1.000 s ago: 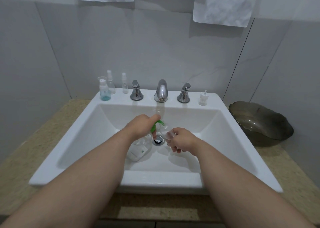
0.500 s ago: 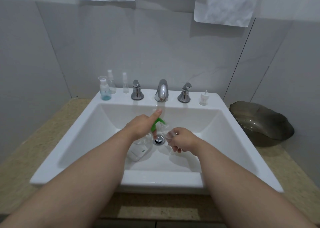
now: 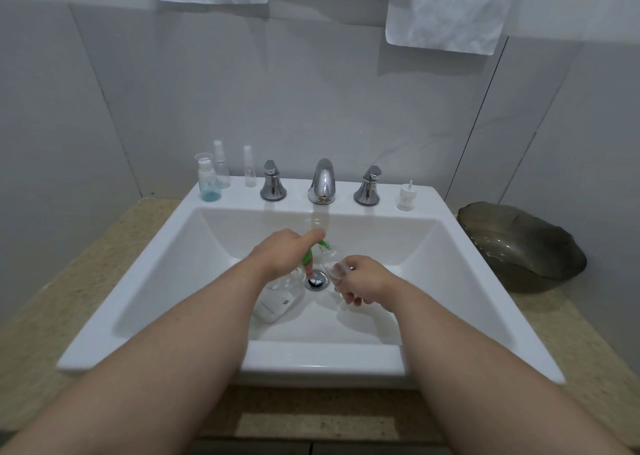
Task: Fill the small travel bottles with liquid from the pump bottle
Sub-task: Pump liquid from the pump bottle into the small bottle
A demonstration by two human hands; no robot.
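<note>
Two bare forearms reach up from the bottom corners of the frame and meet over the middle of a white sink (image 3: 322, 361), which is set into a speckled beige counter (image 3: 114, 246).

Just left of centre, the left hand (image 3: 282, 252) is wrapped around the neck of the pump bottle (image 3: 277, 302). This is a clear bottle with a white label, tilted so its base points toward the lower left, down in the basin. The index finger stretches out along the top of the green pump head (image 3: 320, 246).

Just right of centre, the right hand (image 3: 367, 279) has its fingers curled around a small clear travel bottle (image 3: 334, 267), whose open mouth sits right by the green nozzle. Whether liquid is flowing is too fine to make out. The chrome drain (image 3: 316, 280) shows between the two hands, under the nozzle.

Farther back on the sink's rear ledge, a chrome faucet (image 3: 322, 181) stands at centre, with a chrome handle on its left (image 3: 273, 186) and another on its right (image 3: 368, 186).

Left of the handles three more small bottles stand upright:
- one with blue liquid (image 3: 207, 184) at its bottom
- a clear spray bottle (image 3: 221, 167) just behind it
- a slim clear one (image 3: 249, 170) nearest the left handle

At the ledge's right end sits a small white pump cap (image 3: 405, 196).

A dark, wavy-edged bowl (image 3: 519, 243) rests on the counter at the right of the frame. Crumpled white paper sheets (image 3: 446, 11) hang on the grey wall along the top.
</note>
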